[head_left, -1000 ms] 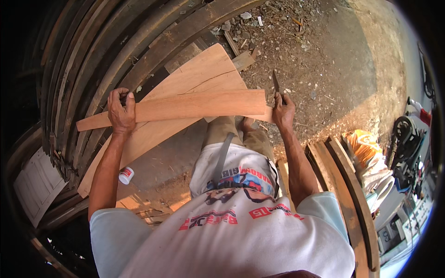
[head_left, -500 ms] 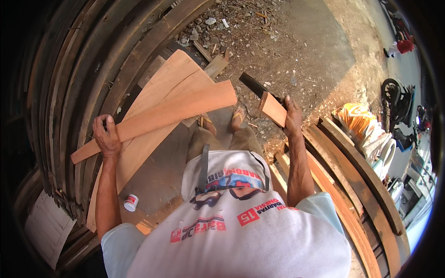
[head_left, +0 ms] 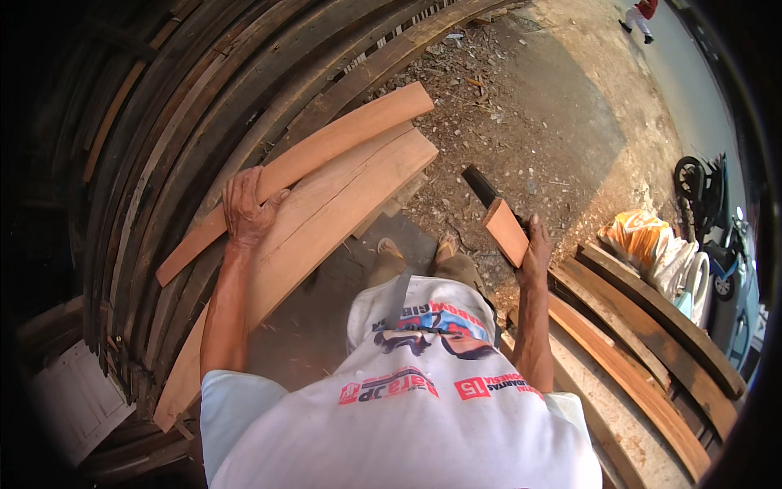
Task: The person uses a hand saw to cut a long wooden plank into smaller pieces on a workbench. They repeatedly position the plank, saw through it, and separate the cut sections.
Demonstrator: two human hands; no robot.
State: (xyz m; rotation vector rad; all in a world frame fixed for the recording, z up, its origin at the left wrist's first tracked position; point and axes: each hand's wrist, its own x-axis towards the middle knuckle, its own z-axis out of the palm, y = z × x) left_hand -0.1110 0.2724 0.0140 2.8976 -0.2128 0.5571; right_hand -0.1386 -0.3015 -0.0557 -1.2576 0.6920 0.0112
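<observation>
My left hand (head_left: 251,208) is wrapped around a narrow reddish plank (head_left: 350,134), near its middle. The plank lies aslant along the far-left edge of a wide, cracked board (head_left: 326,216) of similar wood. On the right, my right hand (head_left: 535,253) grips a short reddish wood block (head_left: 506,232) by its near end. A flat dark bar (head_left: 481,186) juts out beyond the block's far end; whether the two are joined as one tool I cannot tell. My right fingertips are partly hidden behind the block.
Long dark timbers (head_left: 236,98) are stacked along the left. More beams (head_left: 643,326) lie at the right, beside an orange-and-white sack (head_left: 643,236). A white panelled door (head_left: 77,399) rests at lower left. A motorcycle (head_left: 705,191) and a walking person (head_left: 639,18) are farther right.
My left hand has carried the narrow plank from across the wide board to its far-left edge. My right hand still holds the block. The view has shifted, and the white cup is out of sight.
</observation>
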